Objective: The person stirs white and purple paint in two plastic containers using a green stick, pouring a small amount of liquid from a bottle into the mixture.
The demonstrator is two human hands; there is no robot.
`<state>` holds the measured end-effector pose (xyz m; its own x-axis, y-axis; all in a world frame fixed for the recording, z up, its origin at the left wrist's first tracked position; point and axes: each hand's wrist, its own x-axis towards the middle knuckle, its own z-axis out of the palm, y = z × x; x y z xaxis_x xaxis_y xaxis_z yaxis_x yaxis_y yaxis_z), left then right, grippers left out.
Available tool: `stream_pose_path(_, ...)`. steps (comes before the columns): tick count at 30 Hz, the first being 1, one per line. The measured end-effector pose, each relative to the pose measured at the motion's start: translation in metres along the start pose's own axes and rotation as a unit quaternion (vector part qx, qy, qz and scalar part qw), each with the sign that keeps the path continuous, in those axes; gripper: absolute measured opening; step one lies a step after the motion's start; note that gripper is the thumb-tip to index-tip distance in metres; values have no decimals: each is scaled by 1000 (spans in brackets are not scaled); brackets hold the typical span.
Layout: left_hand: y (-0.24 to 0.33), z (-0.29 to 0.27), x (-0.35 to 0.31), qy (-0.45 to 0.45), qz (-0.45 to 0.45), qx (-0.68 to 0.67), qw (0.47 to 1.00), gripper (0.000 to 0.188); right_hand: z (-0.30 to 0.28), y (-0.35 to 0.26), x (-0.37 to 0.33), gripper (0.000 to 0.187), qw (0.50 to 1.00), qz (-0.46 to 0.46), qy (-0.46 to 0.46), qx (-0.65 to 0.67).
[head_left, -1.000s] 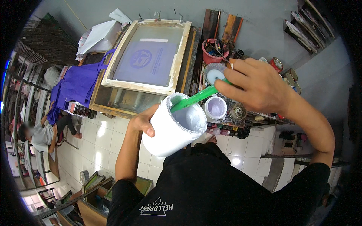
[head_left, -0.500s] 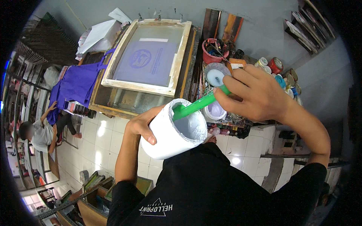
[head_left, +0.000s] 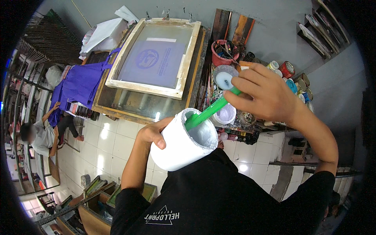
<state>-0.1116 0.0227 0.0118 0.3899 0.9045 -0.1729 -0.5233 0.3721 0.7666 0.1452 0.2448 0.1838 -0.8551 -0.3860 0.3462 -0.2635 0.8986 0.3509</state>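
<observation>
My left hand (head_left: 155,134) grips a white plastic jar (head_left: 176,147) from its left side, thumb across the wall, with the mouth tilted toward the upper right. Pale paint or paste coats the jar's inside and rim. My right hand (head_left: 268,94) is closed on the upper end of a green stirring stick (head_left: 213,111), whose lower end reaches into the jar and is partly hidden by the rim. Beyond the jar, a wood-framed printing screen (head_left: 152,66) rests on a glass-topped table (head_left: 133,105). A purple round design shows through its mesh.
Purple fabric bags (head_left: 80,86) hang over the table's left side. To the right are a red bucket (head_left: 224,53) of tools, a clear tub (head_left: 225,78), a lilac tub (head_left: 226,114) and several paint cans (head_left: 288,69). A seated person (head_left: 43,137) handles the purple fabric at far left.
The jar has shifted slightly right and down with my left hand. My right hand and the green stick have moved slightly, and the stick now slants more steeply.
</observation>
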Motion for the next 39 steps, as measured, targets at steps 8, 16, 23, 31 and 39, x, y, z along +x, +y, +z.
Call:
stream_pose_path(8,-21,-7,15,-17,-4,-77,997,127,-5,6,39,21,994,47,-93,25)
stream_pose_path(16,1,12,17,55,29,21,998,132,-16,5,60,19,993,-22,-110,-33)
stream_pose_path(23,-12,-2,9,46,45,68,996,136,-17,-1,33,32,997,-39,-73,-2)
stream_pose_path(31,-6,5,14,74,85,141,984,133,-11,-5,15,32,996,-61,-12,-57)
stream_pose_path(39,-2,27,15,176,194,320,910,123,-7,-13,13,43,987,-106,24,-116)
